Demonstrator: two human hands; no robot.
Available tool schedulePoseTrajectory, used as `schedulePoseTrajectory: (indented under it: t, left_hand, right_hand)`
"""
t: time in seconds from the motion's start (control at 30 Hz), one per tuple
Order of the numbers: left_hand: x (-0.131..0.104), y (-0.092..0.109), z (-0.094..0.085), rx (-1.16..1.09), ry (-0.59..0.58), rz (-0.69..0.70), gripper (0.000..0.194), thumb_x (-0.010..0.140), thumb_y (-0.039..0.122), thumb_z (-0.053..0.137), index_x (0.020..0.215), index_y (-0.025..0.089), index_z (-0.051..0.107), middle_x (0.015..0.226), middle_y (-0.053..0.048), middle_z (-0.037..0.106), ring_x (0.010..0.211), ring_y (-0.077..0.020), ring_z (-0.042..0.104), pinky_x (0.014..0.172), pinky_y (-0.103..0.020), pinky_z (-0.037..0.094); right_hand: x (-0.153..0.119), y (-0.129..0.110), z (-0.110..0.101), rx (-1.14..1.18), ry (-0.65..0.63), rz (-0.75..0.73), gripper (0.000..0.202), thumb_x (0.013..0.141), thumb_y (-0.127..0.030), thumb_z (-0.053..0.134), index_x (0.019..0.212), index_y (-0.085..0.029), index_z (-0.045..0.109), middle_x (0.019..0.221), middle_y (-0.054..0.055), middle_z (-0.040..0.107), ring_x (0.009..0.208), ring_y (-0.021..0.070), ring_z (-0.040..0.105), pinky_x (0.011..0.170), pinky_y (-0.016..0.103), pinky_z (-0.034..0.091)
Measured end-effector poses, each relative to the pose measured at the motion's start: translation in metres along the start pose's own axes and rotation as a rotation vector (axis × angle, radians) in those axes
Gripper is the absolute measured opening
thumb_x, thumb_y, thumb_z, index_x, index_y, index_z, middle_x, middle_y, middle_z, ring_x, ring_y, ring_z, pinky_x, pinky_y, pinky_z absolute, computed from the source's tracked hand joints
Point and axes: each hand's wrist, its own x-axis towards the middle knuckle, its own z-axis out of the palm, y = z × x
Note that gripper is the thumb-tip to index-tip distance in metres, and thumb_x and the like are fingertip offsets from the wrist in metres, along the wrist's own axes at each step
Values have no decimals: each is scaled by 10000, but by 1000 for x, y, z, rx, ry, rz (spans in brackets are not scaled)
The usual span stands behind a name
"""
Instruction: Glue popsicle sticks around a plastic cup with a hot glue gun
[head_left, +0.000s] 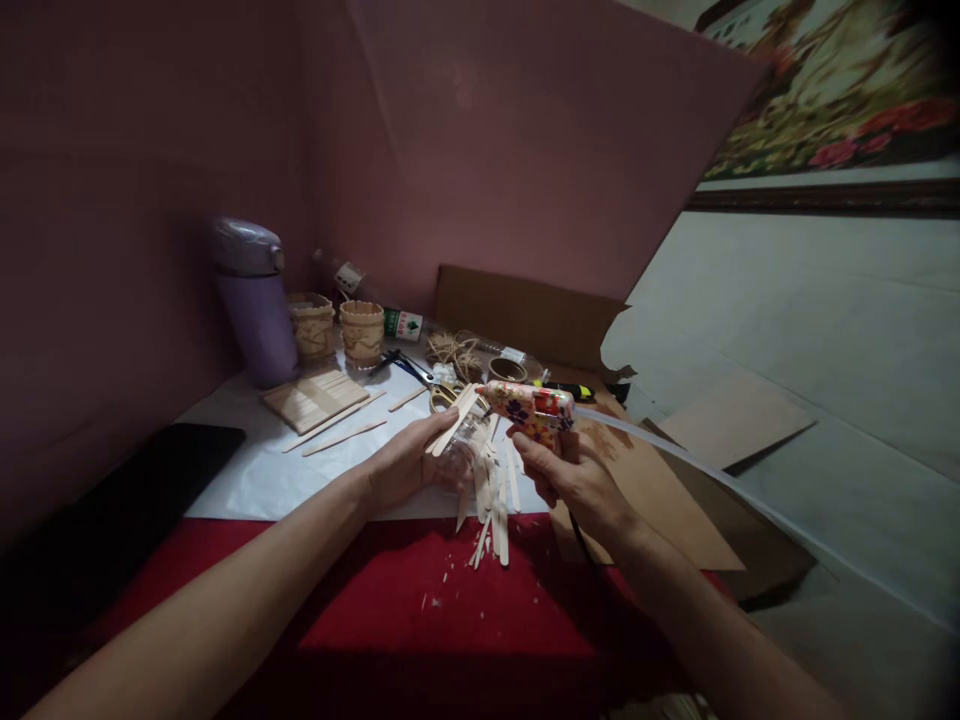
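My left hand [412, 452] is closed around a clear plastic bottle piece [459, 462], with pale craft sticks [457, 420] lying side by side along its upper side. In my right hand [574, 475] is a flower-patterned glue gun [529, 403], gripped by its handle. A long, whitish glue stick [675, 447] trails out of its back. The nozzle points left and is close to the far ends of the sticks; whether it touches them I cannot tell. Beneath my hands lie several loose craft sticks [501, 510], some of them cut. Behind them, scissors [441, 396] are partly hidden.
A purple bottle [259, 310], two stick-covered cups [362, 335] and a stack of craft sticks [319, 400] stand or lie left. Twine [457, 352], a tape roll [508, 370] and a yellow-black cutter [566, 389] are behind. Cardboard [660, 500] lies right; wood scraps dot the red cloth [360, 590].
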Motion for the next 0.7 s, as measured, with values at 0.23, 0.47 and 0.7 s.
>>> schedulePoseTrajectory:
  t: [0.23, 0.47, 0.7]
  left_hand:
    - [-1, -1, -1, 12, -44, 11, 397, 886, 452, 534, 1092, 130, 644, 860, -109, 691, 659, -184, 635, 572, -290, 513]
    - [-4, 3, -2, 0, -70, -111, 416, 853, 472, 569, 1012, 102, 674, 832, -127, 705, 621, -181, 635, 584, -299, 531]
    - [1, 13, 0, 62, 372, 206, 339, 789, 441, 657, 930, 134, 630, 776, -68, 670, 577, -171, 609, 477, -282, 509]
  right_hand:
    - [4, 6, -1, 89, 13, -40, 378, 815, -504, 658, 652, -200, 504, 528, -60, 434, 419, 70, 373, 379, 214, 296]
    - [11, 12, -10, 133, 155, -62, 392, 798, -518, 665, 673, -196, 481, 548, -61, 434, 431, 68, 375, 385, 211, 317]
    - [17, 32, -45, 56, 429, -85, 426, 722, -568, 712, 699, -206, 489, 556, -61, 468, 410, 75, 387, 368, 216, 317]
